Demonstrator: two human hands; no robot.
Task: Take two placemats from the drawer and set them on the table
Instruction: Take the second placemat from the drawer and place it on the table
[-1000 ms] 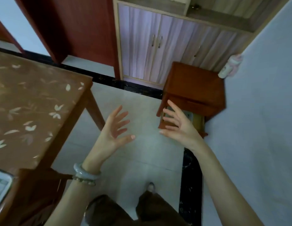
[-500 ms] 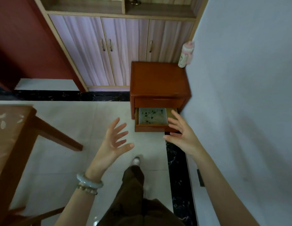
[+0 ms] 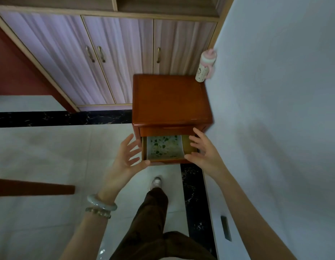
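Your left hand (image 3: 128, 156) is spread wide, palm turned in, fingers fanned and empty, sitting just off the left front corner of the open drawer (image 3: 164, 161); the thumb tip looks like it's at or just in front of the drawer's front edge, can't say if it actually touches. Your right hand (image 3: 204, 152) mirrors it over the drawer's right side, also splayed and holding nothing, fingertips up near the nightstand's (image 3: 170, 102) front edge. Both forearms reach forward and down from the bottom of the view. Two bracelets on your left wrist: one pale jade-looking bangle (image 3: 101, 202) and one beaded strand (image 3: 97, 212) right behind it. Inside the drawer you've got a placemat (image 3: 164, 148) with a green leaf print, lying flat on the bottom and curling up the left and right walls; I can only make out one top surface, so can't tell how many are stacked. One drawer is pulled out, another closed one sits above it. On the nightstand's back right corner, against the wall, stands one pink-capped bottle (image 3: 205, 66), its print too small to read. Three cabinet doors (image 3: 118, 59) with three handles behind. One table leg (image 3: 34, 188) pokes in from the left edge.
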